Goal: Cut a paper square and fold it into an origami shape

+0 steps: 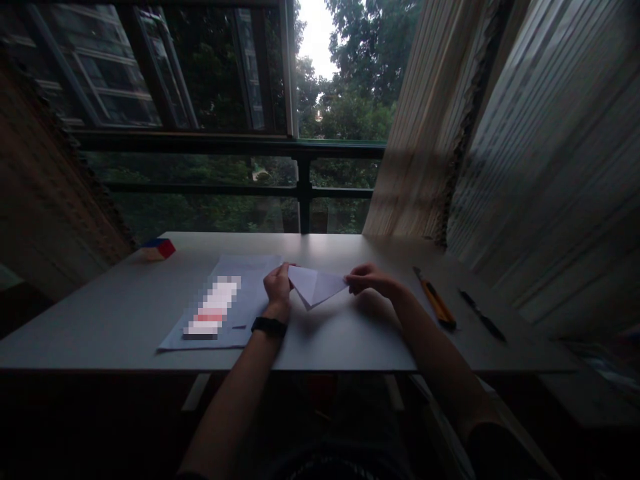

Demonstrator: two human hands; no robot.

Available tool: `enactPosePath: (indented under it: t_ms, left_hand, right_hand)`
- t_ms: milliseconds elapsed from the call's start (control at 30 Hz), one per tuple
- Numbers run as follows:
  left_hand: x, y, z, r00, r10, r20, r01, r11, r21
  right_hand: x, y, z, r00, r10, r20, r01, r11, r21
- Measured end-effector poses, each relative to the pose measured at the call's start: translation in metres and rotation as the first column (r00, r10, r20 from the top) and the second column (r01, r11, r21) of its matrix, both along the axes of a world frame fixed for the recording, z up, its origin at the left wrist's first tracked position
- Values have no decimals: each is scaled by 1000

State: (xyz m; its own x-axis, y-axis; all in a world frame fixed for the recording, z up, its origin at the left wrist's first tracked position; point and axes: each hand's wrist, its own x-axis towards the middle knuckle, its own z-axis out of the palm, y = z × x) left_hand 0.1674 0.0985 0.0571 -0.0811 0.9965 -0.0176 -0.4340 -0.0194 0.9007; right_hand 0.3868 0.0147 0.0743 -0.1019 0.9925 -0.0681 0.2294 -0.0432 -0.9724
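Observation:
Between my two hands a folded sheet of white paper is held just above the table, shaped like a triangle with its point toward me and a crease down its middle. My left hand, with a dark band on the wrist, pinches the paper's left corner. At the opposite corner, the fingers of my right hand are closed on the paper. Flat white sheets lie on the table beneath and beside my left hand, part of them blurred out by pixelation.
On the white table, a blue, red and pale cube sits at the far left. A yellow-orange utility knife and a dark pen-like thing lie right of my right forearm. Behind the table are a window railing and curtains.

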Motion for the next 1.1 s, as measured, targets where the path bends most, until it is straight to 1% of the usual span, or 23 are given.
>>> enactPosePath:
  t_ms: [133, 300, 367, 400, 433, 500, 567, 600, 667, 733, 767, 833, 900, 1000, 1100]
  left_hand:
    - [-2, 1, -1, 999, 35, 20, -34, 999, -41]
    - [-4, 1, 2, 996, 79, 51, -75, 994, -82]
    - [-4, 1, 3, 995, 75, 70, -69, 994, -89]
    - [-3, 1, 3, 995, 72, 75, -65, 994, -91]
    - [-3, 1, 3, 995, 72, 71, -66, 994, -92]
    - [-2, 2, 1, 996, 79, 48, -74, 993, -97]
    - [-2, 3, -1, 996, 86, 18, -83, 991, -102]
    - [-2, 3, -2, 996, 93, 3, -92, 991, -101]
    - [-3, 4, -4, 993, 115, -23, -117, 989, -94]
    - [-3, 5, -4, 992, 125, -34, -127, 988, -88]
    - [-3, 5, -4, 992, 122, -32, -125, 988, -87]
    - [-3, 4, -3, 994, 108, -19, -109, 990, -86]
    - [-2, 4, -2, 995, 102, -12, -103, 991, -82]
    - [-2, 4, -3, 995, 94, -18, -95, 992, -84]
    - [-3, 5, -3, 997, 70, -22, -72, 993, -90]
  right_hand:
    - [5, 0, 1, 994, -104, -47, 107, 992, 67]
    - [10, 0, -1, 976, -201, -88, 209, 973, 100]
    - [11, 1, -1, 964, -235, -124, 253, 955, 153]
    - [10, 1, -1, 963, -230, -142, 255, 946, 198]
    - [8, 1, -1, 968, -202, -149, 234, 941, 245]
    - [0, 2, -3, 991, -96, -91, 121, 940, 320]
    - [-13, 3, -6, 998, -1, 61, -20, 939, 344]
    - [-20, 4, -9, 988, 16, 157, -73, 927, 367]
    - [-34, 5, -14, 942, 4, 335, -161, 882, 442]
    - [-44, 6, -17, 878, -65, 475, -212, 835, 508]
    - [-47, 7, -18, 844, -108, 525, -225, 817, 531]
    - [-48, 7, -18, 797, -185, 574, -224, 793, 566]
    - [-47, 7, -19, 781, -226, 583, -211, 782, 586]
    - [-47, 6, -21, 796, -221, 563, -196, 787, 585]
    - [-50, 6, -22, 837, -215, 503, -145, 800, 583]
